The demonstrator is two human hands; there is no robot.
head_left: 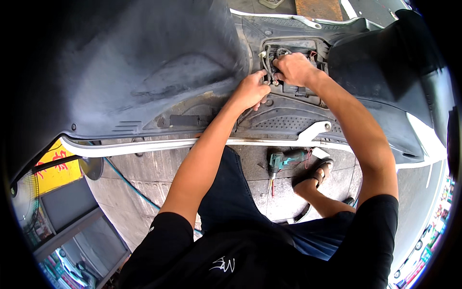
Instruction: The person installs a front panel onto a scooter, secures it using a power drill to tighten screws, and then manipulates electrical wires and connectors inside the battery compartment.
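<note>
A dark scooter's footboard [284,115] lies before me, with a rectangular battery compartment [317,98] open in it. Several wires [267,60] loop out at the compartment's left side. My left hand [251,90] is at the near left corner, thumb and fingers closed beside the lower wire ends; what they pinch is hidden. Over the compartment, my right hand [296,69] reaches in with curled fingers close to the same wires. Its fingertips are partly hidden, so I cannot make out what they grip. A dark battery [293,90] shows below the right hand.
A teal cordless drill [284,161] lies on the pavement beside my sandalled foot [317,180]. White rail trim [183,143] runs along the scooter's near side. The dark seat section [385,62] rises at right. A teal hose [130,180] crosses the ground at left, near a fan [26,200].
</note>
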